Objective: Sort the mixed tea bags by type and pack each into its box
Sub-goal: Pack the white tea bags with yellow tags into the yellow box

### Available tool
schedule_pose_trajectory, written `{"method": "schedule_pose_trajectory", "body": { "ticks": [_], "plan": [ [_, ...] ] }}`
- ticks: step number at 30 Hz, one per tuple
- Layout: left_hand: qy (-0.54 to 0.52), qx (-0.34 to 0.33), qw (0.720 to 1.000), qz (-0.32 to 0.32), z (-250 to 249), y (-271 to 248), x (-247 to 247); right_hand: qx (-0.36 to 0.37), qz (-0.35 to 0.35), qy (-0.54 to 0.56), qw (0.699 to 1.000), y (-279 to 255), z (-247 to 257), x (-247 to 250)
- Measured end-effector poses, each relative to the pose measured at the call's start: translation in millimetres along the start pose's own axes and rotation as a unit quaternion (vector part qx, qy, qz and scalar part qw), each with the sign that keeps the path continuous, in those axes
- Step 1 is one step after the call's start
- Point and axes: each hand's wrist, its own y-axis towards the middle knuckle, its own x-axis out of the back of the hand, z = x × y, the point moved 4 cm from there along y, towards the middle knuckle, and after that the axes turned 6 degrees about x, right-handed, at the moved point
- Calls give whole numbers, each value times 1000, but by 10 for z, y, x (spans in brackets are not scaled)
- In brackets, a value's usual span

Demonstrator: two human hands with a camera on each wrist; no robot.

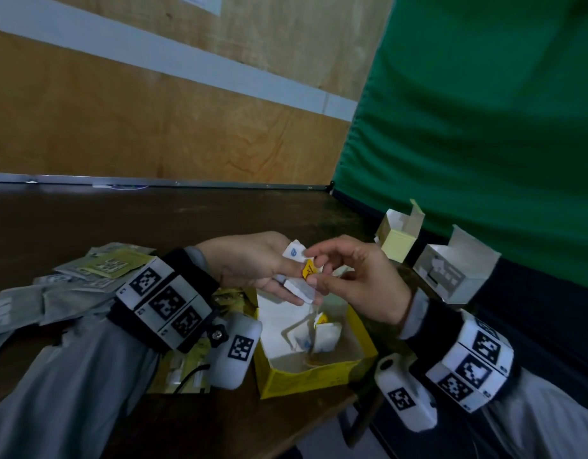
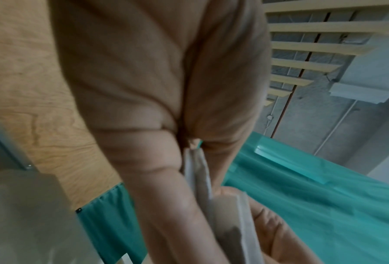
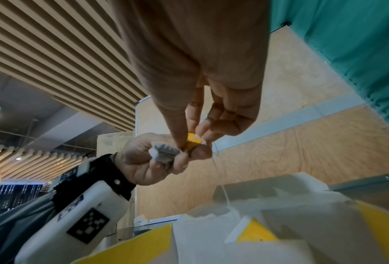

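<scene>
While the yellow box (image 1: 315,379) is standing open at the near edge of the brown table (image 1: 153,220), everything else is lying around it. Far left of the box, a loose pile of grey-green sachets (image 1: 64,286) is spreading over the table, and the left forearm is partly covering it. Just left of the box, under the left wrist, a flat yellow-green packet (image 1: 183,372) is showing; what it is, I cannot tell. Above the box, the left hand (image 1: 252,263) is curling its fingers around a few white tea bags (image 1: 297,288). The right hand (image 1: 355,279) is meeting it there, and its thumb and fingers are pinching a yellow tag (image 1: 308,270) that belongs to those bags. A thin string (image 3: 225,192) is hanging from this pinch down into the box, where more white tea bags (image 1: 322,337) are lying. Beyond the box to the right, a pale yellow box (image 1: 398,240) and a white box (image 1: 451,273) are standing with their flaps open, near the green curtain (image 1: 484,111).
</scene>
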Motion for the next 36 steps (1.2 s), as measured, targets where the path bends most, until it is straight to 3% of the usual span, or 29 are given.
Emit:
{"method": "schedule_pose_trajectory", "body": {
  "ticks": [5,8,12,14,18,20,23,27,30,33,36],
  "plan": [
    [-45,16,999,-3,-28,-24,-24,-1,-13,-6,1000,-10,-36,35],
    [-43,15,997,-61,-43,-8,23,-21,-1,-13,1000,6,-86,99],
    [11,-15,986,-163,-78,-27,159,-72,-32,103,991,25,-142,235],
    [37,-32,982,-183,-99,-57,199,-95,-65,146,982,18,-152,304],
    [58,-56,976,-200,-154,-98,188,-230,-94,227,942,-17,-218,321],
    [41,-70,978,-194,-181,-98,162,-309,-52,230,921,-50,-267,256],
    [16,-83,979,-187,-219,-112,125,-359,4,227,905,-87,-304,122],
    [-18,-102,977,-188,-254,-129,91,-308,144,214,916,-94,-359,-90],
    [-36,-114,976,-181,-287,-140,70,-272,237,258,896,-97,-346,-215],
    [-43,-121,976,-176,-301,-137,39,-230,253,233,910,-44,-303,-335],
    [-44,-123,976,-176,-287,-122,25,-211,217,194,933,18,-252,-389]
  ]
}}
